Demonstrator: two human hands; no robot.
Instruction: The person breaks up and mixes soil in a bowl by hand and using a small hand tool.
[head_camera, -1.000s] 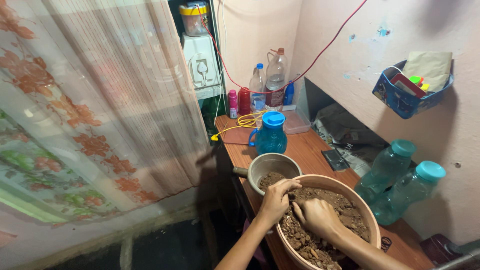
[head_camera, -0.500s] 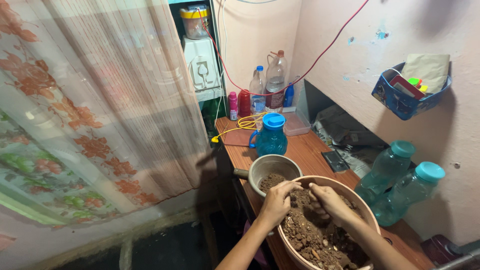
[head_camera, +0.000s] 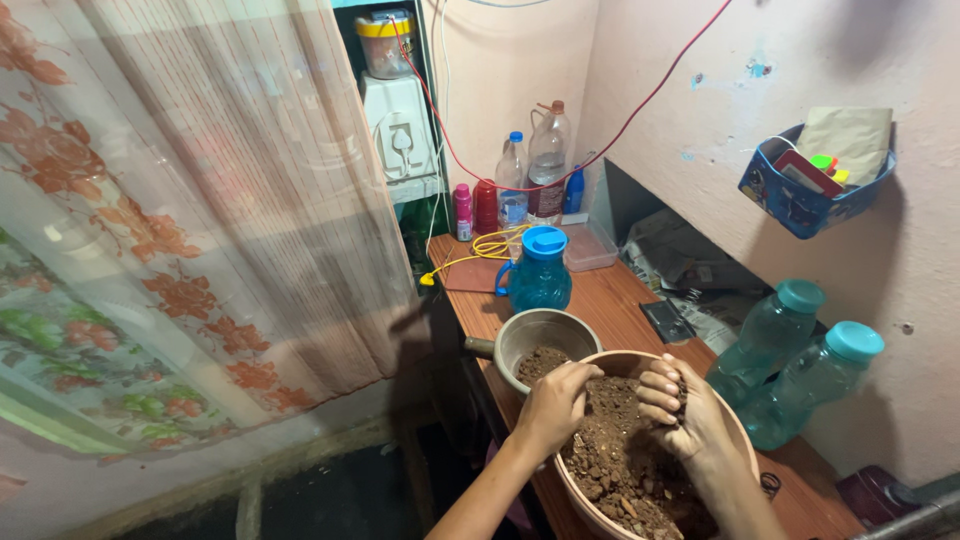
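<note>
A wide tan bowl (head_camera: 612, 361) full of lumpy brown soil (head_camera: 620, 460) sits at the near end of a wooden table (head_camera: 610, 295). My left hand (head_camera: 553, 403) rests on the bowl's left rim, fingers curled into the soil. Above the soil at the bowl's right side, my right hand (head_camera: 685, 405) is lifted and closed around a clump of soil. A smaller grey pot (head_camera: 540, 333) holding some soil stands just behind the bowl, touching it.
A blue lidded jug (head_camera: 541, 271) stands behind the pot. Two teal bottles (head_camera: 795, 360) stand by the right wall. Several bottles (head_camera: 530, 180), yellow cable (head_camera: 488, 245) and a clear box (head_camera: 588, 247) crowd the far end. A floral curtain (head_camera: 190, 220) hangs left; a blue wall basket (head_camera: 805, 195) hangs right.
My right hand has risen out of the soil and moved right, closing on a clump. My left hand stays at the bowl's left rim.
</note>
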